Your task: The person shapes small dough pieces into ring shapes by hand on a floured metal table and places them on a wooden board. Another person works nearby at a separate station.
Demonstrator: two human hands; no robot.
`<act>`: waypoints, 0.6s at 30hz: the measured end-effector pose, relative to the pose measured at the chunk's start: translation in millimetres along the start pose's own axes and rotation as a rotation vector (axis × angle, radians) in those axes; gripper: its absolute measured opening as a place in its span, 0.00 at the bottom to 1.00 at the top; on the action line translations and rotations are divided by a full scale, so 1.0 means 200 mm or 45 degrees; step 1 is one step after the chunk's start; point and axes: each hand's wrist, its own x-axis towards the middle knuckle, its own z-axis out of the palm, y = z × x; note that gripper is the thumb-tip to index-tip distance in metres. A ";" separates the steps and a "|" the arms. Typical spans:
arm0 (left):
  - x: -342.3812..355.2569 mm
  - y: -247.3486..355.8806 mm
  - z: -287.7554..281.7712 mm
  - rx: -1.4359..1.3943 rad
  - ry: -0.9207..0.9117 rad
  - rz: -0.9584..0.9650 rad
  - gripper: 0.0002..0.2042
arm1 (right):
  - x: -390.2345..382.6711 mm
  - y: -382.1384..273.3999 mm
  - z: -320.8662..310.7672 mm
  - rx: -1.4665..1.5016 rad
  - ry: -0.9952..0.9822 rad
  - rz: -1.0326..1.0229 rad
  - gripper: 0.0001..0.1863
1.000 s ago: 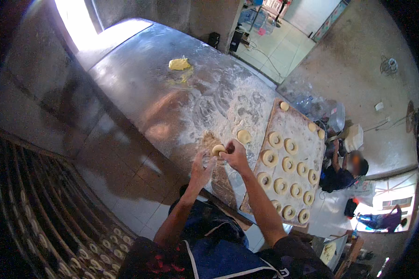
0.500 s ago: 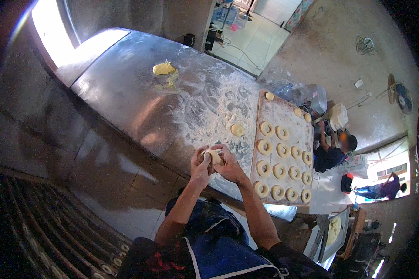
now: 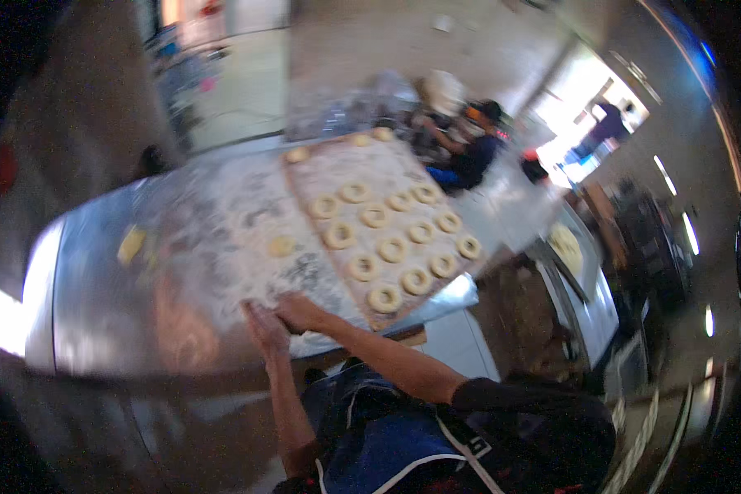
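My left hand (image 3: 265,328) and my right hand (image 3: 299,311) are close together over the near edge of the floured metal table (image 3: 111,272). Motion blurs both, and their fingers are curled inward. The piece of dough seen between them half a second ago is now hidden by fingers and blur. Just beyond my hands, a round dough ball (image 3: 281,245) lies in the flour. To the right, a floured board (image 3: 337,169) bears rows of dough rings (image 3: 392,249), with a few uncut dough rounds (image 3: 297,154) along its far edge.
A yellow lump (image 3: 132,244) lies on the table's left part. Past the board a person (image 3: 473,152) sits low among bags and containers. Another person (image 3: 605,128) is by the bright doorway. At the right stands a tray (image 3: 584,255) with a pale mass in it.
My view has swung to the right, so the table and board appear farther left. My hands stay together; the dough between them no longer shows. The rings on the board look unchanged.
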 end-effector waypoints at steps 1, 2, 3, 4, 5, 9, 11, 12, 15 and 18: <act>0.01 -0.03 0.01 -0.044 -0.045 -0.064 0.19 | 0.00 -0.01 0.01 -0.385 0.097 -0.261 0.23; 0.01 -0.06 0.03 -0.335 -0.066 -0.231 0.21 | 0.01 0.00 0.01 -0.439 0.126 -0.231 0.25; 0.01 -0.09 0.05 -0.430 0.011 -0.368 0.23 | 0.00 0.00 0.01 -0.299 0.182 -0.060 0.24; 0.00 -0.11 0.07 -0.627 0.097 -0.578 0.25 | 0.00 0.02 0.00 -0.183 0.147 0.170 0.23; -0.01 -0.12 0.10 -0.654 0.084 -0.576 0.25 | -0.03 0.04 -0.01 0.194 0.270 0.278 0.20; -0.06 -0.11 0.22 -0.524 -0.105 -0.590 0.24 | -0.14 0.07 -0.09 0.355 0.525 0.295 0.23; -0.08 -0.09 0.31 -0.482 -0.178 -0.597 0.24 | -0.18 0.07 -0.14 0.307 0.637 0.276 0.28; -0.09 -0.08 0.35 -0.466 -0.209 -0.602 0.24 | -0.19 0.07 -0.17 0.340 0.691 0.276 0.31; -0.10 -0.07 0.46 -0.438 -0.281 -0.595 0.23 | -0.22 0.08 -0.26 0.416 0.896 0.237 0.34; -0.12 -0.08 0.54 -0.413 -0.318 -0.607 0.22 | -0.30 0.12 -0.35 0.201 0.643 0.527 0.34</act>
